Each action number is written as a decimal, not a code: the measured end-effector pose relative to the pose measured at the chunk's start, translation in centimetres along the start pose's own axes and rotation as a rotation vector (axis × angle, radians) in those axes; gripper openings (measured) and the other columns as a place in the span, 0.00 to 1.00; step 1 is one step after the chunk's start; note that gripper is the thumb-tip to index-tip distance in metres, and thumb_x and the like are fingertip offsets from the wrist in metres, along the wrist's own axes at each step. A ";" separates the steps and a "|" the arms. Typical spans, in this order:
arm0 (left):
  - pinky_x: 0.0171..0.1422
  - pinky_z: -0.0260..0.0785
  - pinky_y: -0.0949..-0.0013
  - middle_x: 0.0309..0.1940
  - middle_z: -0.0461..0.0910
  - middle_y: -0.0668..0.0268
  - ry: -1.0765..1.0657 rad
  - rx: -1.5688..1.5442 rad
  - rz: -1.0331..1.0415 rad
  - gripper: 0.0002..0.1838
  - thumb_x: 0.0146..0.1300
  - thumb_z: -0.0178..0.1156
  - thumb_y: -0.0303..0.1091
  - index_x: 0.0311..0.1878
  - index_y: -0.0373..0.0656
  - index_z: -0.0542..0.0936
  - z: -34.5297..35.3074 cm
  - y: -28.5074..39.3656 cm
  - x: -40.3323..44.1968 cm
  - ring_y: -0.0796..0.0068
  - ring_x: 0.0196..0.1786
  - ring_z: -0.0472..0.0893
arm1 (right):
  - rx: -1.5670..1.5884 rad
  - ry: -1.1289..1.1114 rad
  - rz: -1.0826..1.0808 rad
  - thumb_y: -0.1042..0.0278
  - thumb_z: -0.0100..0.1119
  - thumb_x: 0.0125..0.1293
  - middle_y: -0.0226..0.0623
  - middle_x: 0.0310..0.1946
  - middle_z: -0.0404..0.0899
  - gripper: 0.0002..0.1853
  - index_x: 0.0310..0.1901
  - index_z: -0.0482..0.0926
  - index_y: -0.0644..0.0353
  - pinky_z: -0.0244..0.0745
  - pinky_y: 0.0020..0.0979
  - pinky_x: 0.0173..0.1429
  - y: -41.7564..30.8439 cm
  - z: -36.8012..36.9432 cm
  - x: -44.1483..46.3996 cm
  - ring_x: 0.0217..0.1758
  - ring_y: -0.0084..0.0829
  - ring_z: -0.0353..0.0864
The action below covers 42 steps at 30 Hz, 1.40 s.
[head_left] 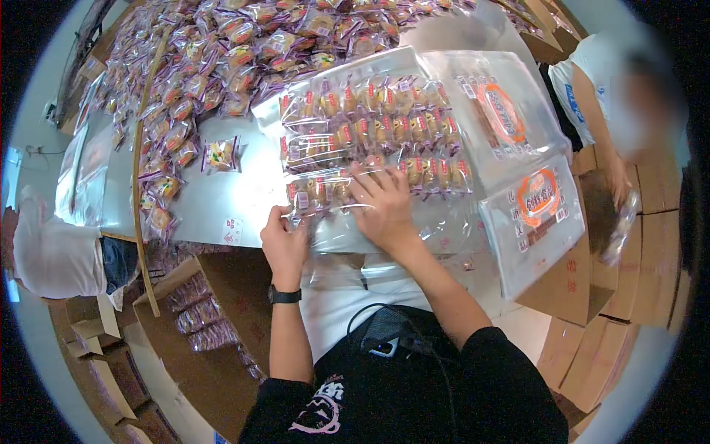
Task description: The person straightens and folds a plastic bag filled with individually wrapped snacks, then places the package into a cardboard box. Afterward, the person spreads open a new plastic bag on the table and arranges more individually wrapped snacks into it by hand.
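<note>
A clear plastic bag (444, 226) lies on the metal table, with rows of small wrapped snack packets (381, 133) in and under its film. My left hand (285, 240) pinches the bag's edge at the near left corner of the front row. Flat on the front row, near its middle, rests my right hand (381, 203), fingers spread over the packets and film. To the right lie two stacks of flat printed bags, a far one (503, 111) and a near one (536, 203).
Loose packets (237, 44) heap along the table's far side, beside a wooden strip (140, 163). One packet (220, 155) lies alone. An open carton (251, 296) holds packed bags below left. A co-worker (614, 96) holds a plastic bag at right; another person (59, 248) is at left.
</note>
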<state>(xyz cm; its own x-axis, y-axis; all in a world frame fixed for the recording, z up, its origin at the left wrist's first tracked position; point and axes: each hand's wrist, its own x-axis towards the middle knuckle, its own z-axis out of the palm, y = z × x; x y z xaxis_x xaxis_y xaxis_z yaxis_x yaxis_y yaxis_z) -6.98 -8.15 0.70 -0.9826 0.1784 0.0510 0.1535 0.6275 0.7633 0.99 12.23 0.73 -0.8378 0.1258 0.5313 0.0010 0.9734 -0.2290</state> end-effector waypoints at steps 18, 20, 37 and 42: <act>0.29 0.67 0.62 0.19 0.77 0.57 -0.089 0.024 -0.003 0.16 0.72 0.66 0.44 0.47 0.39 0.86 -0.1 1.7 -2.1 0.69 0.20 0.73 | -0.016 0.000 0.072 0.58 0.72 0.57 0.31 0.70 0.79 0.28 0.62 0.85 0.48 0.48 0.56 0.84 0.1 -1.4 -1.4 0.78 0.43 0.70; 0.28 0.65 0.63 0.18 0.76 0.57 -0.069 0.030 -0.016 0.15 0.72 0.66 0.43 0.45 0.38 0.86 0.0 1.9 -2.2 0.71 0.19 0.70 | 0.074 0.058 0.171 0.63 0.73 0.56 0.28 0.68 0.82 0.26 0.59 0.87 0.47 0.49 0.54 0.84 0.3 0.2 -2.3 0.76 0.40 0.72; 0.27 0.57 0.67 0.15 0.65 0.68 -0.049 0.035 0.044 0.18 0.72 0.69 0.43 0.41 0.33 0.84 -0.5 2.9 -3.6 0.81 0.22 0.64 | 0.023 0.055 0.083 0.54 0.70 0.62 0.40 0.69 0.76 0.31 0.66 0.81 0.55 0.50 0.60 0.84 -2.4 -4.4 -5.5 0.78 0.47 0.66; 0.28 0.65 0.69 0.18 0.73 0.67 -0.175 -0.217 -0.018 0.14 0.74 0.66 0.37 0.48 0.32 0.85 -0.1 0.7 -5.2 0.81 0.22 0.69 | 0.588 -0.202 -0.036 0.66 0.64 0.67 0.39 0.36 0.82 0.10 0.48 0.84 0.59 0.78 0.45 0.52 -3.7 -3.3 -6.5 0.45 0.44 0.84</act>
<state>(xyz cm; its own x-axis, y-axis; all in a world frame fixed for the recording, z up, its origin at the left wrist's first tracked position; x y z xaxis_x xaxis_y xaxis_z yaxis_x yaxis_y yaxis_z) -1.82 -8.72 1.08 -0.9492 0.3087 -0.0616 0.0915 0.4579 0.8843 8.25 8.45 0.79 -0.9185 -0.0001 0.3954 -0.2820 0.7011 -0.6550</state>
